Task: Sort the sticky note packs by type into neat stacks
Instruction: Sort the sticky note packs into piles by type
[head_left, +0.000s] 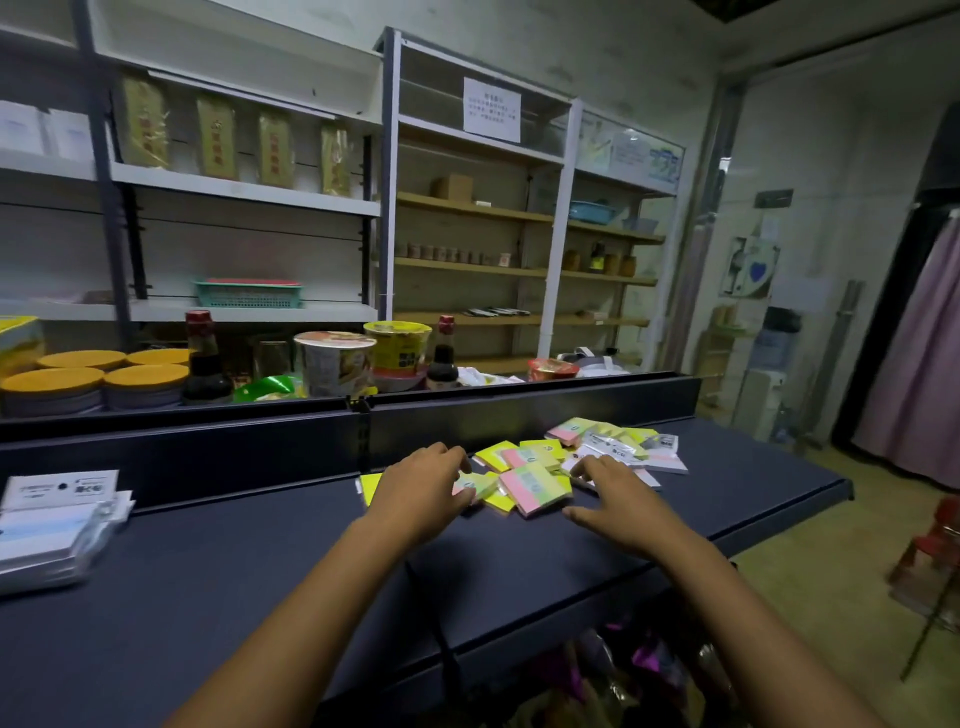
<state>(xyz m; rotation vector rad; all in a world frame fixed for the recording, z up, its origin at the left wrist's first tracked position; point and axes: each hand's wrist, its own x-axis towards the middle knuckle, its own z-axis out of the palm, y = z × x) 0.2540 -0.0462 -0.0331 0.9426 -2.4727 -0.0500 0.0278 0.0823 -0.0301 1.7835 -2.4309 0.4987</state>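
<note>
Pink-and-green and plain yellow sticky note packs (535, 488) lie jumbled on the dark blue shelf top (260, 561) straight ahead of you, with white-labelled clear-wrapped packs (618, 452) heaped at the pile's far right end, and a neater stack of white packs (57, 519) sits well apart at the left edge. Your left hand (415, 493) rests on the near left part of the jumble, fingers curled down over a pink-and-green pack (475, 486); whether they actually pinch it or only press on it cannot be told, since the hand covers the contact. Your right hand (618, 504) hovers low over the right side, fingers spread and relaxed, holding nothing that can be seen. The main risk, as it looks from here, is sweeping: both hands work in a loose overlapping heap, so dragging one pack could carry its neighbours along, mix the types further, or push the far packs toward the right end of the shelf top. The slick wrappers would probably let stacked packs slide off one another if set down askew. Hidden from you: whatever lies under both palms, how many packs sit beneath the top layer, and the label print, which is too blurred to read. A yellow pack (370, 486) peeks out left of your left hand, mostly covered.
</note>
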